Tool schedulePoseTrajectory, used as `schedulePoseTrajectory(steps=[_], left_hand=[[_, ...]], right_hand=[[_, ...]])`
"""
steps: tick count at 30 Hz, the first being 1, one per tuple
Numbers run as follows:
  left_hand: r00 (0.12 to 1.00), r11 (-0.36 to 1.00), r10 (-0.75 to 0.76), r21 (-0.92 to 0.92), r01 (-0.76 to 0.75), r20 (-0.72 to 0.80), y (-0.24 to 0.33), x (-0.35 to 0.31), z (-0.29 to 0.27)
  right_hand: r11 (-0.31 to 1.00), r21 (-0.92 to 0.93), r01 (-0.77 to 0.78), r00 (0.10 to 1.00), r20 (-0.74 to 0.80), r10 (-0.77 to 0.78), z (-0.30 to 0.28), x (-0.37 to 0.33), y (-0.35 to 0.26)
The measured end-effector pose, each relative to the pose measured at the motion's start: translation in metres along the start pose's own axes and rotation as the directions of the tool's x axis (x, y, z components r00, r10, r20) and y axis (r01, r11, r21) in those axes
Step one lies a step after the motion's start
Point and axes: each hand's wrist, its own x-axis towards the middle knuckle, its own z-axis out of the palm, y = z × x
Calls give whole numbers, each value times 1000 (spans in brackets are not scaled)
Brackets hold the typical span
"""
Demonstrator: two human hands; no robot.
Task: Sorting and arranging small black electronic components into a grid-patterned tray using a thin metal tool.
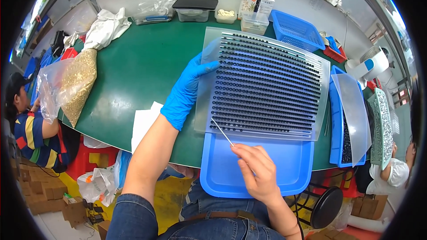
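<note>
My left hand [187, 86], in a blue glove, grips the left edge of a translucent plastic panel [325, 102], its thumb on top and the other fingers behind. Across the panel run many rows of small black ring-like parts [267, 84], with thin pale rods showing at some row ends. My bare right hand [258, 169] pinches a thin pale stick [222, 132], whose tip touches or nearly touches the lower left of the rows. Beneath the panel's near part lies a blue tray [258, 164], its front edge over my lap.
A green table [129, 75] carries a bag of gold-coloured small pieces [80, 84] at left. Along the back stand a black-lidded box [194, 9] and a blue basket [296, 31]. At right sits a long blue bin [336, 124] under a plastic sheet. Other people work on both sides.
</note>
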Motion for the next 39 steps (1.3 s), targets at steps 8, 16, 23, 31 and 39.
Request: schedulePoseTrajectory(steps=[8,16,23,31,39], left_hand=[[1000,1000,-6,0,6,4,-2,1,-3],[1000,1000,-3,-1,3,5,0,3,-2],[1000,1000,-16,23,17,-14,2,-1,-1],[999,999,-33,-12,33,-10,-2,1,-4],[1000,1000,-22,3,22,-19,-1,0,-7]], right_hand=[[997,53,-53,999,-11,53,-9,-6,0],[985,90,-146,988,-31,150,-15,-12,3],[994,72,-86,996,-9,87,-17,-11,1],[998,50,-44,999,-6,45,-10,-6,1],[999,43,-29,999,-26,30,-16,-11,1]])
